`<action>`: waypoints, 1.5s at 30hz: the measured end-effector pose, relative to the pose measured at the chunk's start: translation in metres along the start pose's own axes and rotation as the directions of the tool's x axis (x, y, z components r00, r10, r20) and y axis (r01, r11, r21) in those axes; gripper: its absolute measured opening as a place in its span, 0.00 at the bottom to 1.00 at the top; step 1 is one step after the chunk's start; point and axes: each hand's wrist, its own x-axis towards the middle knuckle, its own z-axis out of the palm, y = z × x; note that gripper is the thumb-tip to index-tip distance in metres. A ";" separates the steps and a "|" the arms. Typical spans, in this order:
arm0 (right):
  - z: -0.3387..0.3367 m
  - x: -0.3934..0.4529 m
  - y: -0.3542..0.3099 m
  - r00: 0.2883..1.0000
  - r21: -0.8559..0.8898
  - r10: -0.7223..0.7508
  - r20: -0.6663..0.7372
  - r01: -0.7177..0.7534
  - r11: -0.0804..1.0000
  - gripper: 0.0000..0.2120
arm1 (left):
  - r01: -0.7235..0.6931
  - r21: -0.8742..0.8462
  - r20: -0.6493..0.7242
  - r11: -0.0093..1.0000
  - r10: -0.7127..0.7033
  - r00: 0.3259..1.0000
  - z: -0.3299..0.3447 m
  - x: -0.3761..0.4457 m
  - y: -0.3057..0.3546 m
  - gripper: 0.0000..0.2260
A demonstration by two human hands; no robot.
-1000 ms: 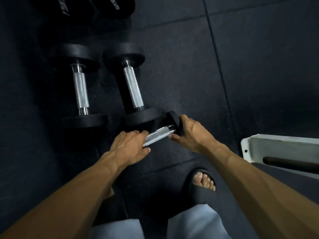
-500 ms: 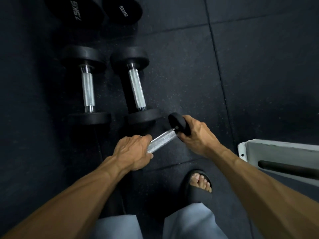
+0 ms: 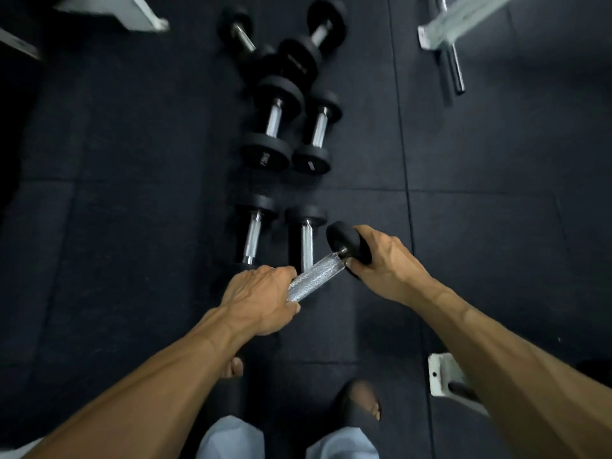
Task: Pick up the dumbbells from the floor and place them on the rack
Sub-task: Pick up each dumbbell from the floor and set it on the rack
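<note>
Dumbbell [image 3: 318,276] is off the floor, near us — left hand [image 3: 261,301] curled round its handle, right hand [image 3: 385,263] gripping the far weight. We judge pickup done; next, carry to rack — not clearly identifiable here.

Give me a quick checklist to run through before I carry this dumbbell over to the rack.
1. Left hand wrapped round the knurled handle of the held dumbbell: ok.
2. Right hand gripping the far weight head: ok.
3. Near weight head secure: cannot tell, it is hidden behind the left hand.
4. Held dumbbell lifted clear of the two nearest floor dumbbells: cannot tell, its handle overlaps one of them in this view.
5. Feet out from under the load: ok for the sandalled right foot; the other foot is mostly hidden by the forearm.
6. Route to the rack: cannot tell, only white frame pieces show at the edges.
</note>
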 end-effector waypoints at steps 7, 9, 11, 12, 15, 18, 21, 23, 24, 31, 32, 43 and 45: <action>-0.086 -0.018 -0.139 0.972 -0.113 -0.233 0.034 0.236 0.965 0.16 | 0.154 -0.106 -0.191 0.982 -0.172 0.966 -0.115 -0.102 -0.014 0.17; -0.111 -0.027 -0.185 0.951 -0.149 -0.304 0.065 0.310 0.939 0.17 | 0.193 -0.157 -0.235 0.969 -0.226 0.945 -0.147 -0.136 -0.017 0.15; -0.133 -0.040 -0.231 0.923 -0.181 -0.376 0.086 0.386 0.905 0.16 | 0.225 -0.203 -0.281 0.953 -0.277 0.919 -0.178 -0.171 -0.023 0.14; -0.142 -0.046 -0.254 0.906 -0.193 -0.413 0.093 0.424 0.885 0.16 | 0.239 -0.221 -0.304 0.946 -0.299 0.904 -0.193 -0.188 -0.026 0.14; -0.166 -0.066 -0.321 0.851 -0.228 -0.514 0.111 0.525 0.820 0.19 | 0.287 -0.250 -0.362 0.925 -0.364 0.858 -0.235 -0.238 -0.040 0.16; -0.180 -0.084 -0.385 0.802 -0.241 -0.584 0.123 0.595 0.767 0.19 | 0.326 -0.289 -0.402 0.900 -0.423 0.812 -0.269 -0.284 -0.060 0.16; -0.184 -0.098 -0.445 0.751 -0.258 -0.644 0.146 0.657 0.708 0.17 | 0.348 -0.330 -0.420 0.878 -0.466 0.779 -0.298 -0.325 -0.085 0.16; -0.182 -0.104 -0.482 0.726 -0.267 -0.669 0.160 0.684 0.679 0.17 | 0.361 -0.360 -0.423 0.860 -0.495 0.759 -0.312 -0.348 -0.105 0.17; -0.181 -0.107 -0.500 0.717 -0.275 -0.677 0.165 0.692 0.667 0.17 | 0.362 -0.372 -0.425 0.855 -0.504 0.752 -0.319 -0.357 -0.116 0.17; -0.166 -0.111 -0.616 0.673 -0.330 -0.710 0.206 0.731 0.597 0.21 | 0.363 -0.443 -0.449 0.819 -0.554 0.701 -0.358 -0.410 -0.191 0.21; -0.163 -0.108 -0.632 0.665 -0.332 -0.713 0.221 0.739 0.586 0.21 | 0.364 -0.455 -0.452 0.813 -0.563 0.692 -0.364 -0.416 -0.201 0.21; -0.097 -0.058 -0.793 0.429 -0.303 -0.783 0.451 0.898 0.318 0.19 | 0.447 -0.660 -0.373 0.603 -0.780 0.502 -0.386 -0.457 -0.299 0.14; -0.076 -0.044 -0.820 0.359 -0.265 -0.781 0.510 0.930 0.254 0.17 | 0.466 -0.701 -0.335 0.540 -0.826 0.453 -0.385 -0.458 -0.316 0.14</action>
